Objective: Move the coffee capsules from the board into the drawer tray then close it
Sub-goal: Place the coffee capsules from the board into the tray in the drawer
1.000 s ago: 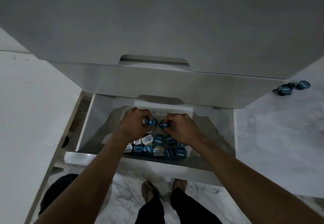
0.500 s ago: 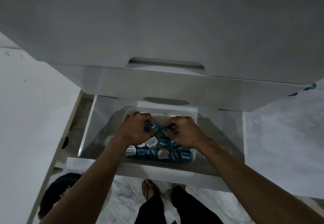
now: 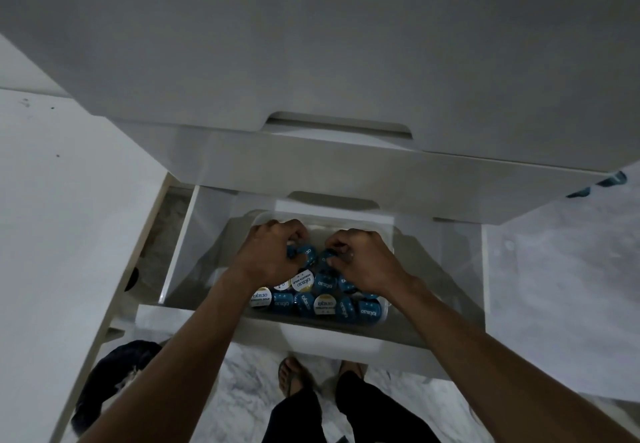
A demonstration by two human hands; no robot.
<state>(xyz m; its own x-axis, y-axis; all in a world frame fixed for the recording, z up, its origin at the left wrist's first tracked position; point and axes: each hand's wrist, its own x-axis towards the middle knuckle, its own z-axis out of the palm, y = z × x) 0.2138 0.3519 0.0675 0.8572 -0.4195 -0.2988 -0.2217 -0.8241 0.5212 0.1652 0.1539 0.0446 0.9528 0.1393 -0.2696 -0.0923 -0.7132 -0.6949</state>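
The lowest drawer (image 3: 194, 262) of a white cabinet stands open below me. Inside it sits a clear plastic tray (image 3: 388, 231) with several blue and white-lidded coffee capsules (image 3: 325, 304) packed along its near side. My left hand (image 3: 273, 255) holds a blue capsule (image 3: 306, 255) over the tray's middle, fingers curled round it. My right hand (image 3: 363, 259) grips another blue capsule (image 3: 327, 257) right beside it. The two hands nearly touch. More blue capsules (image 3: 613, 179) peek out at the far right, on the grey surface behind the cabinet's edge.
Above the open drawer a second drawer front (image 3: 311, 165) juts out over the tray's far end. A white cabinet side (image 3: 69, 234) stands at the left. My feet (image 3: 294, 376) are on the marble floor under the drawer, with a dark object (image 3: 110, 373) at the lower left.
Both hands have sunk a little lower over the tray, still holding their capsules. The view has shifted, so the capsules at the far right are now mostly hidden by the cabinet.
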